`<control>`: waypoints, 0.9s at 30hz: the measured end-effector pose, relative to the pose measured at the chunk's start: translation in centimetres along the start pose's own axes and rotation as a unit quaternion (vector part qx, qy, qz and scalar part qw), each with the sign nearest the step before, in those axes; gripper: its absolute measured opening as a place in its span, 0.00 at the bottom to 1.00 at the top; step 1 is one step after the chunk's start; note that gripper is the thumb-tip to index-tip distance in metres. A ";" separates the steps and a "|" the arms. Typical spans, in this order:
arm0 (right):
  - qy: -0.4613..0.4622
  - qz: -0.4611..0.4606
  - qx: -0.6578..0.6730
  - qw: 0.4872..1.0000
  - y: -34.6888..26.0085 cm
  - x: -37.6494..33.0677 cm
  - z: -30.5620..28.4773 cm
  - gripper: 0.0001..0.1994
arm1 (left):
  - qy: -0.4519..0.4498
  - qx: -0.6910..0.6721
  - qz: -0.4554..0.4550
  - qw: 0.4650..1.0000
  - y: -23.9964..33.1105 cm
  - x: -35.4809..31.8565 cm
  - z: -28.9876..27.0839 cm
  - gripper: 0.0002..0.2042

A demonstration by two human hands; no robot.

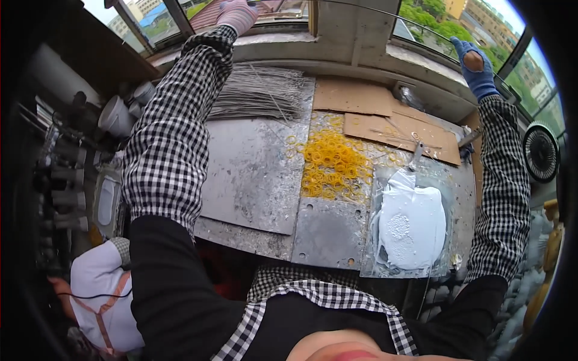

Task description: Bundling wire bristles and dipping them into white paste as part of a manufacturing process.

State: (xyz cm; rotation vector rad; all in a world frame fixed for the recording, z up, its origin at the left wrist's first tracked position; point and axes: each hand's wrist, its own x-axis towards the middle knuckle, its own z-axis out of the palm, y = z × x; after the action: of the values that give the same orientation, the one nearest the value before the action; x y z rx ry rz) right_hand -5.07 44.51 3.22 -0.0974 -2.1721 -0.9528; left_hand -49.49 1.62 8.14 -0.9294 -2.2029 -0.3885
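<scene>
Thin dark wire (415, 22) is being held up before the windows (490, 33) by the blue-gloved right hand (479, 73), whose fingers are curling at it; whether the pale-gloved left hand (236, 16) is gripping or open cannot be told. Below, the stained workbench (253, 237) is being partly covered by grey rods (259, 90), yellow rings (334, 159), cardboard (352, 96) and white paste (421, 222). At lower left, a co-worker (105, 301) is being partly hidden by the sleeve (162, 259).

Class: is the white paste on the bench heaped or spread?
Spread: the white paste forms a broad, uneven layer across much of its plate.
</scene>
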 end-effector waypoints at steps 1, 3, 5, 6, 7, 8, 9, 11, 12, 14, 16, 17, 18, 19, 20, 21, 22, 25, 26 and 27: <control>0.016 -0.002 0.018 1.000 -1.4 1.3 0.2 0.18 | -0.018 -0.006 0.011 1.000 -3.1 -1.6 -0.1 0.17; -0.065 0.016 0.042 0.997 -2.8 0.9 -0.2 0.18 | -0.079 -0.170 -0.027 0.982 -4.5 -5.6 0.9 0.32; -0.033 0.041 0.052 0.997 -2.8 0.2 -1.9 0.18 | -0.058 -0.300 -0.092 0.948 -2.8 -10.0 1.6 0.37; 0.005 0.072 0.068 0.995 -3.2 0.2 -3.2 0.19 | -0.078 -0.305 -0.121 0.941 -3.2 -11.8 1.4 0.48; 0.064 0.058 0.068 0.994 -7.1 1.7 -5.1 0.19 | -0.081 -0.283 -0.135 0.946 -4.7 -14.5 1.2 0.48; 0.124 0.043 0.068 0.989 -12.2 4.1 -7.8 0.19 | -0.095 -0.252 -0.148 0.952 -6.0 -17.3 1.0 0.50; 0.113 0.040 0.149 0.982 -15.4 5.2 -10.0 0.20 | -0.121 -0.226 -0.133 0.957 -6.7 -19.7 1.5 0.51; 0.058 0.037 0.316 0.946 -24.7 6.9 -11.0 0.19 | -0.259 -0.043 -0.048 0.964 -8.7 -24.0 1.4 0.55; 0.000 0.036 0.415 0.909 -28.5 6.4 -9.4 0.17 | -0.372 0.008 -0.041 0.927 -5.9 -24.2 1.4 0.59; -0.179 0.057 0.489 0.852 -36.5 8.2 -7.4 0.19 | -0.402 0.148 0.110 0.897 -5.7 -24.7 2.6 0.62; -0.373 0.095 0.435 0.814 -42.4 11.5 -6.1 0.21 | -0.391 0.186 0.160 0.887 -5.8 -23.4 5.1 0.63; -0.375 0.094 0.434 0.814 -44.4 12.3 -5.1 0.21 | -0.377 0.180 0.148 0.897 -6.1 -22.7 6.3 0.64; -0.391 0.104 0.421 0.812 -46.3 13.0 -3.8 0.19 | -0.369 0.171 0.157 0.900 -6.4 -22.2 7.2 0.64; -0.409 0.115 0.406 0.809 -47.4 13.4 -2.8 0.16 | -0.383 0.143 0.155 0.899 -6.3 -21.4 7.5 0.63; -0.412 0.115 0.403 0.809 -47.9 13.2 -1.7 0.16 | -0.397 0.114 0.155 0.898 -6.2 -20.6 7.8 0.63; -0.408 0.091 0.395 0.818 -48.2 12.6 -0.7 0.13 | -0.395 0.117 0.154 0.898 -5.9 -20.1 8.0 0.61; -0.398 0.061 0.394 0.826 -48.8 12.8 -0.3 0.10 | -0.377 0.145 0.172 0.899 -6.7 -20.2 8.2 0.55; -0.311 -0.029 0.413 0.856 -45.5 8.5 -1.6 0.04 | -0.401 0.164 0.142 0.890 -7.5 -21.8 7.7 0.43; -0.311 -0.059 0.421 0.850 -43.5 6.7 -2.3 0.05 | -0.403 0.161 0.141 0.890 -7.5 -22.1 7.2 0.43; -0.333 -0.047 0.476 0.812 -40.9 5.3 -3.4 0.08 | -0.387 0.159 0.144 0.897 -7.5 -22.0 6.8 0.42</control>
State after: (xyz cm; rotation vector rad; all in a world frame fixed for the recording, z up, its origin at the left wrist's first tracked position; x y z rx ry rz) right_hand -20.89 11.68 -16.47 0.1976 -3.0765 0.2996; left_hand -47.32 -11.30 -12.24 -1.3487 -2.6306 0.5765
